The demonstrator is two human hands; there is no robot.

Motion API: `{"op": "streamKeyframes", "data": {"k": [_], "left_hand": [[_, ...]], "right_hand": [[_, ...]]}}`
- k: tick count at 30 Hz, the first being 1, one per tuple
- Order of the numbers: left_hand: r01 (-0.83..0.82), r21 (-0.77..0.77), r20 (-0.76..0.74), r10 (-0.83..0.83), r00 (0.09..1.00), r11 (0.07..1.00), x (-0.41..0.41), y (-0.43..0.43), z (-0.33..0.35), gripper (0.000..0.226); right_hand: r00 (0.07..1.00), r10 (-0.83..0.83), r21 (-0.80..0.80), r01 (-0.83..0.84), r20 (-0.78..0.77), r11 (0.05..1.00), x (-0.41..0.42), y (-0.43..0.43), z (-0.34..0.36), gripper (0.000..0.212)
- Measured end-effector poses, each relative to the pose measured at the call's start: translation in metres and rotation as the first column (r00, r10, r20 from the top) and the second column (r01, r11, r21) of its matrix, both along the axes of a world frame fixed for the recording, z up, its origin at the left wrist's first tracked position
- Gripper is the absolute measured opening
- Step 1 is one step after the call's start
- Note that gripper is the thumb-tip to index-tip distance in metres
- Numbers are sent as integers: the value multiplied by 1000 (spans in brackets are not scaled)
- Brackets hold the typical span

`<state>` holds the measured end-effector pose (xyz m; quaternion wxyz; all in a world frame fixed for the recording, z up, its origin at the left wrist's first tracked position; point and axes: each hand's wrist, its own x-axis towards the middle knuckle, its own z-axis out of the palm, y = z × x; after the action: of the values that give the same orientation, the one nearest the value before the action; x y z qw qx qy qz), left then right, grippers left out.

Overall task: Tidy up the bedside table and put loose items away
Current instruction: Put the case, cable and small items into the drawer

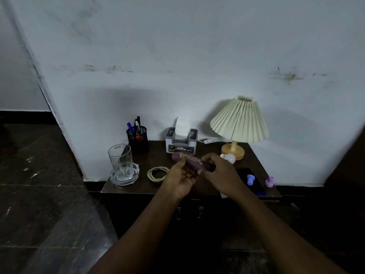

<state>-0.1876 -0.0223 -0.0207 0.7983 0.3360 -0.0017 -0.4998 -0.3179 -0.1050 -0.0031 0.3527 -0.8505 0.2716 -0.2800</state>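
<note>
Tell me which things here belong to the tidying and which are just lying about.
Job: purple case, held by left hand and right hand; rubber bands; loose bulb; small blue piece; small purple piece.
Just standing: lamp, pen holder, tissue box, glass.

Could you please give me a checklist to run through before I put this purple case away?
1. Grip on the purple case: ok. The left hand holds it from below and the right hand grips its right end.
2. Case closed: cannot tell, as the hands cover its seam.
3. Drawer front open: not ok, it appears shut.
4. Glass out of the way: ok. It stands upright on its coaster, left of the hands.
5. Bulb secured: not ok. It lies loose by the lamp base, just behind the right hand.
</note>
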Motion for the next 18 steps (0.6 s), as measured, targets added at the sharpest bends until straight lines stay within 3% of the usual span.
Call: {"op": "streamKeyframes", "data": {"k": [10,13,16,18], "left_hand": [[63,-152,61,-54,997,986,-13,-1,-9,58],[29,-152,53,-21,998,988,-14,-2,-9,58],[-16,-116,86,27,996,993,-14,-3,-11,67],[-45,-99,107,55,993,994,-13,-3,-11,67]], "right_hand": [[994,109,-138,-106,18,985,-1,-2,3,39],[993,107,-282,-115,-44,952,2,-5,2,44],[987,49,-528,-123,-153,840,7,-9,1,38],[977,17,-602,-143,-210,786,12,-9,1,36]]}}
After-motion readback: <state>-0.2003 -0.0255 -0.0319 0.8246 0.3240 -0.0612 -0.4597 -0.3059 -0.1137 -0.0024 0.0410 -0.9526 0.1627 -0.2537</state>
